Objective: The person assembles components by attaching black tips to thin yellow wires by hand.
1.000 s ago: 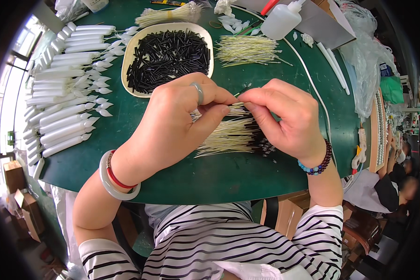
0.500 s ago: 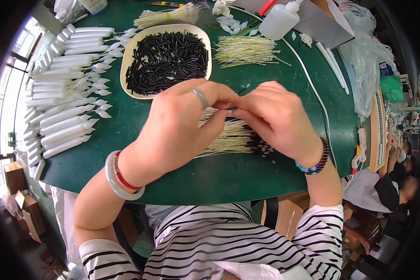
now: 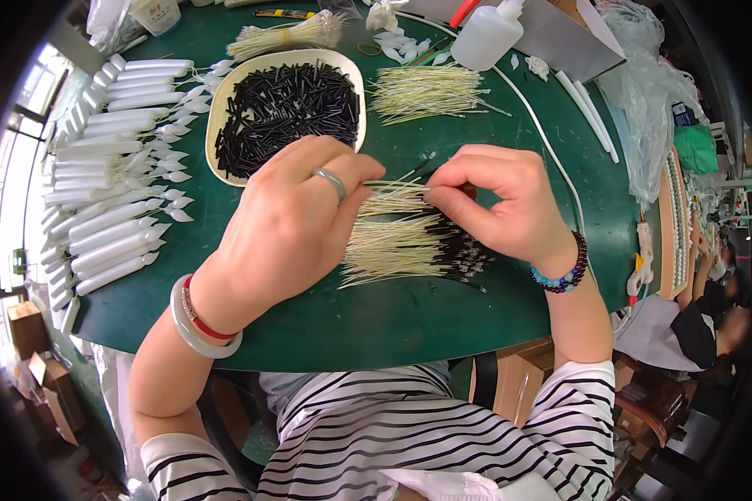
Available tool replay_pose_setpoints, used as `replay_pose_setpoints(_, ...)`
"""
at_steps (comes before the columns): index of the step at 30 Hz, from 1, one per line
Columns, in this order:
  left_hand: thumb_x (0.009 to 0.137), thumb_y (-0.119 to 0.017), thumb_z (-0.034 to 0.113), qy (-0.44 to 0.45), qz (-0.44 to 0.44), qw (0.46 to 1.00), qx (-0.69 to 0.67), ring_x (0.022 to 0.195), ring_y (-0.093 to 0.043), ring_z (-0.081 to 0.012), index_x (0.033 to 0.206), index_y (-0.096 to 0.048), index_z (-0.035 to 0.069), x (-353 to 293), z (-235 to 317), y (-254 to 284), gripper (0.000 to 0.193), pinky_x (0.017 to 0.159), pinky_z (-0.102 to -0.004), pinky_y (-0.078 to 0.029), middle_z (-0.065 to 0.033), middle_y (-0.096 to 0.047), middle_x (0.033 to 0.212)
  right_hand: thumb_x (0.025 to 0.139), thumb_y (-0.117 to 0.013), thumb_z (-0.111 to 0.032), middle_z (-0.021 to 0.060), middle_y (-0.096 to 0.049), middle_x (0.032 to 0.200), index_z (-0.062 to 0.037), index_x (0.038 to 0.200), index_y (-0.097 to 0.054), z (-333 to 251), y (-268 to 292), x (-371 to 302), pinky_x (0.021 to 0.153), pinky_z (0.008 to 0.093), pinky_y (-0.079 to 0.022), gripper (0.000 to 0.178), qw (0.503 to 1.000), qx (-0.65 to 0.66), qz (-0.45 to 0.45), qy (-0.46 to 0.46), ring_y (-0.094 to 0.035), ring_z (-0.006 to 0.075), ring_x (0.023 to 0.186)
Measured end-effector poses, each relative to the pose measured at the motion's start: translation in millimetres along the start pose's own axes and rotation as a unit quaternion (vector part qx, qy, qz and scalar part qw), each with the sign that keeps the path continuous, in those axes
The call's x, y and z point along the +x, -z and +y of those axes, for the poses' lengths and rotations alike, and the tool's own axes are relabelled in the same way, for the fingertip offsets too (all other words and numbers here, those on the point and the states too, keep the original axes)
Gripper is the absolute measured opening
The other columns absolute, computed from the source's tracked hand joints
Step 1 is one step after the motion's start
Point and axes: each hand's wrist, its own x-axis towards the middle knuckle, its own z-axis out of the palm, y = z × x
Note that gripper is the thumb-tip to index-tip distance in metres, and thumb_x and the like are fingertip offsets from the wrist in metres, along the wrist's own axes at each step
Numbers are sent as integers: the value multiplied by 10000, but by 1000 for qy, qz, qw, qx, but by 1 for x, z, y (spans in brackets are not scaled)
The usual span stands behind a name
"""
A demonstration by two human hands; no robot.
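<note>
A thin pale wire [image 3: 399, 183] stretches between my two hands above the middle of the table. My left hand [image 3: 297, 221] pinches one end of it between thumb and fingertips. At its other end the thumb and forefinger of my right hand [image 3: 510, 204] are pinched together; what lies at their very tips is too small to make out. Below both hands lies a pile of pale wires [image 3: 393, 250], with black-sleeved ends [image 3: 464, 250] toward the right. Beyond my left hand, a cream tray [image 3: 211, 138] holds many short black tubes [image 3: 288, 108].
White candle-shaped lights [image 3: 113, 238] lie in rows along the left. More pale wires [image 3: 430, 92] are spread at the back, near a tied wire bundle [image 3: 284, 35] and a white squeeze bottle [image 3: 489, 37]. A white cable [image 3: 551, 138] curves down the right side.
My hands were close together and have moved apart, left hand leftward and right hand slightly rightward. The wire between them now shows. The whole view has shifted a little.
</note>
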Motion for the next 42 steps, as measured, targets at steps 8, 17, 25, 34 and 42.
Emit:
replay_pose_setpoints(8, 696, -696, -66, -18, 7, 1000, 19, 660, -585, -249, 779, -641, 6, -4, -2, -3, 123, 586, -320, -471, -88, -597, 740, 737, -713, -84, 76, -619, 682, -34, 791, -666, 4, 2, 2, 567, 303, -468, 87, 996, -50, -28, 74, -587, 212, 616)
replay_pose_setpoints(17, 737, -710, 59, -55, -91, 992, 71, 769, -579, -246, 816, -690, 47, -1, -8, -10, 82, 680, -354, -467, -71, -605, 821, 796, -664, -133, 95, -595, 806, -30, 785, -614, 63, -2, 17, 756, 375, -453, 115, 975, -209, 45, -67, -556, 283, 838)
replay_pose_setpoints(25, 714, -694, 69, 78, -73, 989, 104, 798, -586, -310, 805, -691, -2, 5, -46, 22, 116, 733, -397, -468, -124, -639, 778, 802, -656, -108, 90, -579, 819, -37, 819, -585, 65, -8, 21, 754, 373, -452, 102, 975, -216, 42, -22, -562, 280, 835)
replay_pose_setpoints(34, 748, -652, 12, 101, -91, 980, 145, 707, -580, -278, 839, -650, -11, 10, -45, 19, 94, 659, -348, -476, -118, -606, 767, 816, -609, -52, 107, -606, 869, -31, 931, -543, 54, -3, 18, 764, 393, -463, 134, 950, -296, 85, 47, -592, 292, 831)
replay_pose_setpoints(42, 726, -648, -7, -65, 50, 994, 74, 855, -580, -304, 788, -633, 18, 17, -10, 15, 69, 772, -378, -473, -113, -643, 937, 792, -568, 17, 106, -578, 816, -45, 905, -585, 8, -2, 8, 617, 373, -467, 130, 973, -218, 62, 49, -585, 295, 726)
